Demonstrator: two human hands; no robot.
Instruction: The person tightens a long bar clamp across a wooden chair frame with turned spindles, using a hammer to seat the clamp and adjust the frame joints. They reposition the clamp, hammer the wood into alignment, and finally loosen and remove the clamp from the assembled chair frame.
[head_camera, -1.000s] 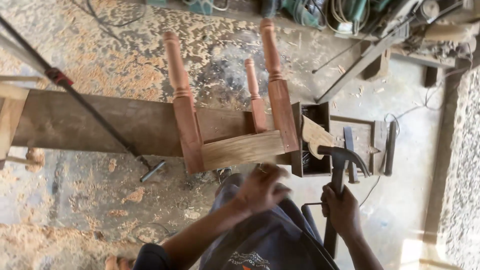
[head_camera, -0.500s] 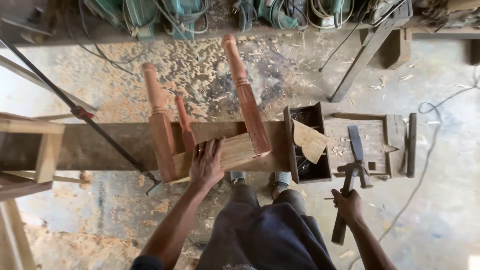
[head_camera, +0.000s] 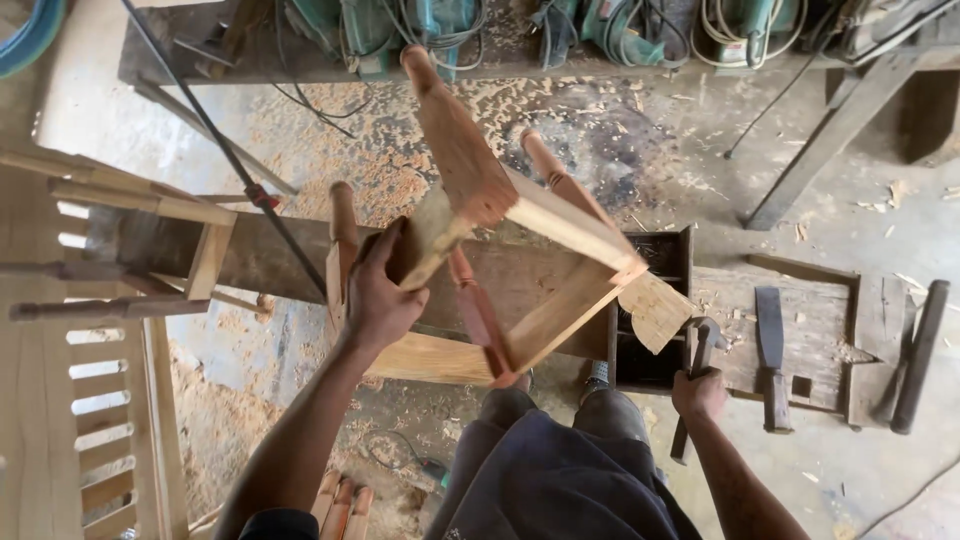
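Head view, only one there is. A concrete floor is seen all over, dusted with wood shavings that are thickest toward 11 o'clock and 8 o'clock. Along the 12 o'clock edge a low shelf is loaded with green power tools and coiled cords. A long plank worktop is laid across the middle, and a dark metal rod is leaned over it from 11 o'clock. At 9 o'clock some pale slatted furniture frames are stacked. At 3 o'clock a rough wooden block is set on the floor, with a chisel lying on it and a dark bar just beside it. A small dark open box is wedged between block and worktop.

The stool frame is held tilted over the worktop, dead centre, legs pointing up toward 12 o'clock. Four turned reddish legs are joined by paler rails into a square, so it's seen bottom-up and open in the middle. A pale offcut is seen at its 4 o'clock corner.

The left hand is wrapped round one corner of the frame at 9 o'clock, grip closed tight on it. The right hand is down at 4 o'clock, grip clamped on the handle of a hammer, head up, well clear of the frame.
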